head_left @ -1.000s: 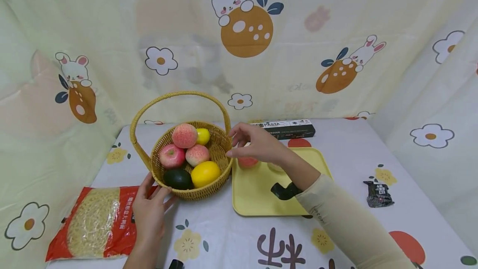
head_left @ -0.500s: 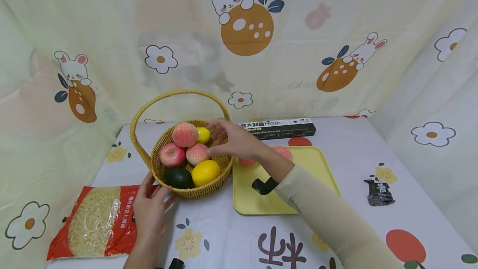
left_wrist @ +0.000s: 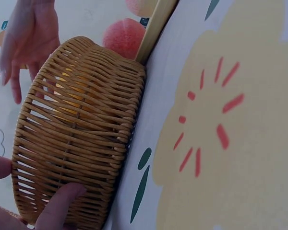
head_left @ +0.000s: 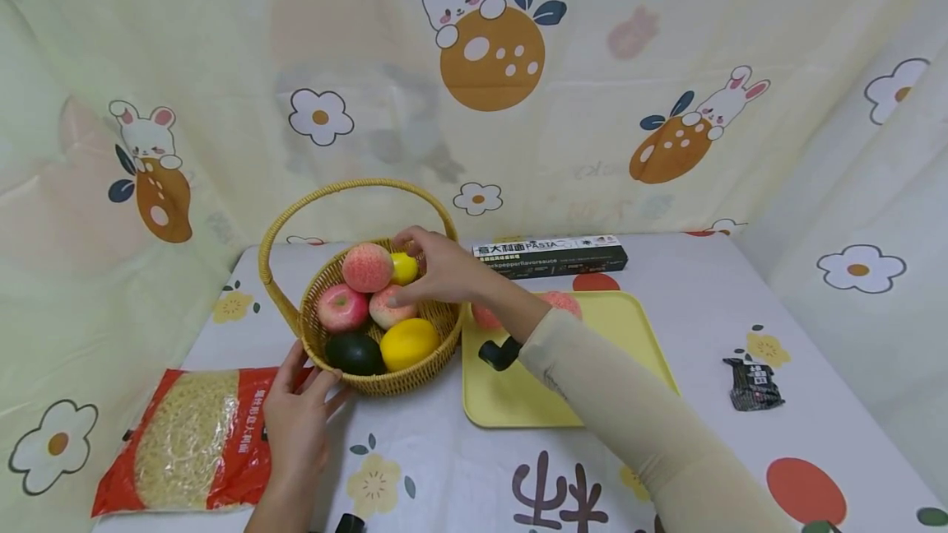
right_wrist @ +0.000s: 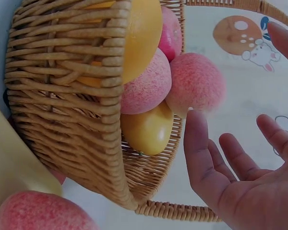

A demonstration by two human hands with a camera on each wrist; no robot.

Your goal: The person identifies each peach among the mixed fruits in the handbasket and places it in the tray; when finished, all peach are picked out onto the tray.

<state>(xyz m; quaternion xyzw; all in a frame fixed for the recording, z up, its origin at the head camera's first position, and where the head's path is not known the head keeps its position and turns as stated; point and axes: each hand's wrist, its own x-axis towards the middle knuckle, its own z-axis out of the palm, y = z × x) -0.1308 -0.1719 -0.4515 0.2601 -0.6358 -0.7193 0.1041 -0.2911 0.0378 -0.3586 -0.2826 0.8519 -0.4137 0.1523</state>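
Golden-brown wicker makes up the basket (head_left: 392, 385), which stands upright on the flower-printed cloth (head_left: 437, 475), its arched handle (head_left: 357, 184) raised. The left hand (head_left: 296, 410) grips the basket low on its near left, the thumb laid against the woven side. The right hand (head_left: 444, 270) is over the basket's right part, well apart from the left, its fingers spread and holding nothing; whether it touches any fruit I cannot tell. At the basket's back a speckled peach (head_left: 367, 267) sits high beside a small lemon (head_left: 402, 268); in its middle are a red apple (head_left: 341, 308) and a second peach (head_left: 385, 311); at its front, a dark green avocado (head_left: 354, 354) and a large yellow oval fruit (head_left: 409, 344). Right of the basket is a yellow tray (head_left: 511, 410) bearing peaches (head_left: 561, 302) partly hidden by the right forearm. A PASTA box (head_left: 548, 257) lies to the basket's back right, a red pasta bag (head_left: 188, 442) to its front left, and a black sachet (head_left: 754, 385) well to its right.
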